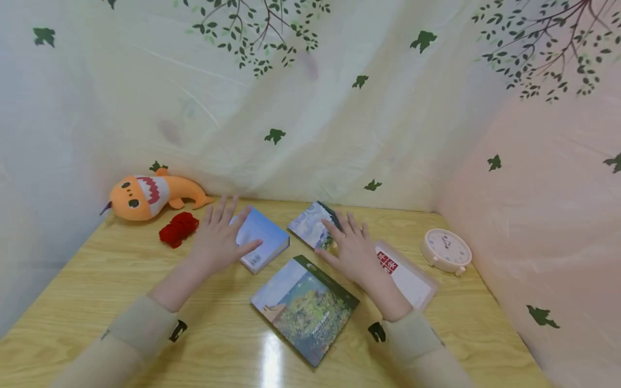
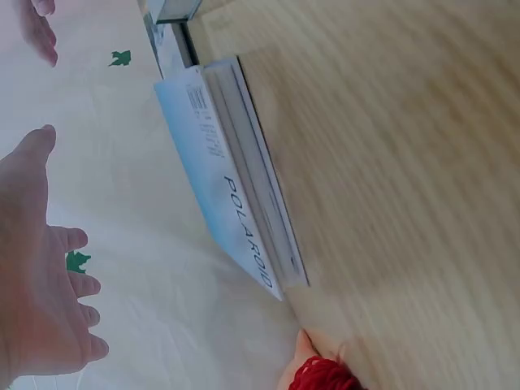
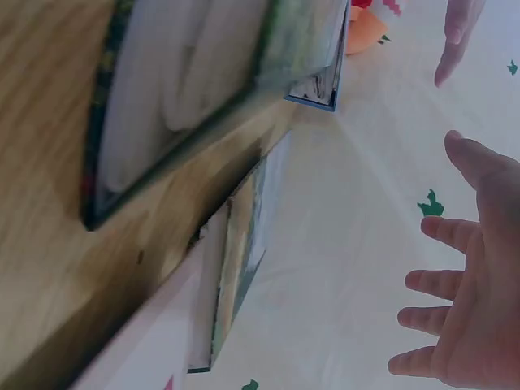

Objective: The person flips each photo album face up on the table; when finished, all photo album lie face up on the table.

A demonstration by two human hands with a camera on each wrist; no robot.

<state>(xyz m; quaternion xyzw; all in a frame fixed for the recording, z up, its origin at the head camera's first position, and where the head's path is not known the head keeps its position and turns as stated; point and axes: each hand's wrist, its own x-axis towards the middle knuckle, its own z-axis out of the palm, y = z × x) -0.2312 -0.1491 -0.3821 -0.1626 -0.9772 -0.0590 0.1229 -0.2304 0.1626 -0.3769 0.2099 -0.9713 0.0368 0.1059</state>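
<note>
Pale cloth [image 1: 320,118] with green leaves is hung behind a yellow wooden table [image 1: 218,334]. Places are told as on a clock face, with the big painted book [image 1: 310,318] at its middle and 12 o'clock at the far side. At 10 o'clock, by the cloth, an orange toy shark [image 1: 140,198] is seen, with a red fuzzy thing [image 1: 178,230] near it. Also at 10, but nearer, the left hand [image 1: 214,237] is held out with fingers spread, and nothing is gripped. At 11 the blue book [image 1: 267,236] is laid flat. At 12 the small painted book [image 1: 306,223] is partly hidden by the right hand [image 1: 355,252], which is held at 1 o'clock, fingers spread too and nothing gripped. Between 2 and 3 a pink-edged card [image 1: 412,288] is laid, and at 2, farther off, a round clock [image 1: 446,248] is set. No book seems to be touched, lifted or stacked. So it is judged that the work with the books either has not been started or has been finished; which one cannot be told.
</note>
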